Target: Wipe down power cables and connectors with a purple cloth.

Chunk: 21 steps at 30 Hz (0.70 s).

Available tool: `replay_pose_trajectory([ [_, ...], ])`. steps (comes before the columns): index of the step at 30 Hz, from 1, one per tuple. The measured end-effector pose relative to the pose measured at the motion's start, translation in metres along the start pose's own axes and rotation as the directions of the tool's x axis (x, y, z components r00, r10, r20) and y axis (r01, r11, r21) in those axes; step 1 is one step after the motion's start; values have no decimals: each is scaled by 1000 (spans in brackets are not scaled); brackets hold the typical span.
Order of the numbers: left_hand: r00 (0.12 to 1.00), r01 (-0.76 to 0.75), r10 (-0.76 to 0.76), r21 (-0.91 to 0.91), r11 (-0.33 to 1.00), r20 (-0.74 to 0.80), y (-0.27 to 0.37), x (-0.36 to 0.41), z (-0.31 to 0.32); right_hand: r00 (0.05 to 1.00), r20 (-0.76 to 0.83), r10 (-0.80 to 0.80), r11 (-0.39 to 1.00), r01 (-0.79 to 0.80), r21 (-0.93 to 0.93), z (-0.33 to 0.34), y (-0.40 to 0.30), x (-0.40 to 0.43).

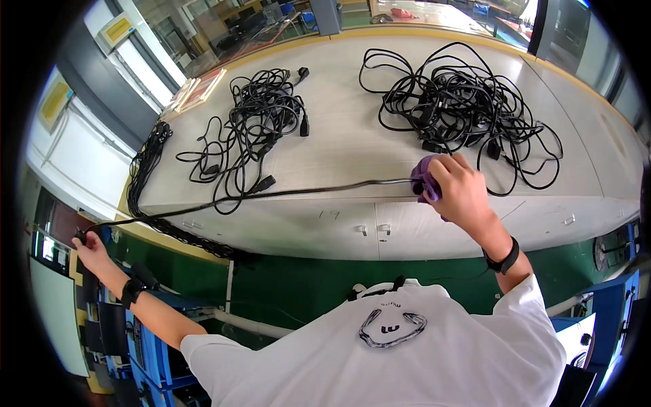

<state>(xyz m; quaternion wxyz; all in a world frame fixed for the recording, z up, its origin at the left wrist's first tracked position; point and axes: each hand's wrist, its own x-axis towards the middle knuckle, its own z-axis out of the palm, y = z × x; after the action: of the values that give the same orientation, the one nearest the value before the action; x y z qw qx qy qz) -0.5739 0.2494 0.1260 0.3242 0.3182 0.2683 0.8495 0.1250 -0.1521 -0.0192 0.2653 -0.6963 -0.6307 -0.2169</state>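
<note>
A black power cable (315,190) stretches nearly straight between my two hands, in front of the cabinet top's near edge. Far out to the left, my left hand (94,253) pinches its plug end (80,236). My right hand (457,185) is closed around a purple cloth (426,178), which wraps the cable's other part. Just beyond that hand lies a large tangled heap of black power cables (457,102). A smaller tangle of black cables (264,112), with plugs and connectors showing, rests on the left half of the top.
The pale cabinet (335,137) has doors with small handles below its top. A long bundle of black cables (147,163) hangs over its left end towards the green floor (285,285). Papers or booklets (201,90) lie at the back left. Windows (432,18) stand behind; blue desks (147,351) are at lower left.
</note>
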Motion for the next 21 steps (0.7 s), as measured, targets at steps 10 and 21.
replay_pose_trajectory([
  [10,590,-277,-113,332,902,800,-53,-391,227,992,-100,-78,992,87,87,12,-34,31],
  [21,26,-364,-209,204,909,978,-95,-516,226,963,-256,-86,971,139,194,-7,-47,37],
])
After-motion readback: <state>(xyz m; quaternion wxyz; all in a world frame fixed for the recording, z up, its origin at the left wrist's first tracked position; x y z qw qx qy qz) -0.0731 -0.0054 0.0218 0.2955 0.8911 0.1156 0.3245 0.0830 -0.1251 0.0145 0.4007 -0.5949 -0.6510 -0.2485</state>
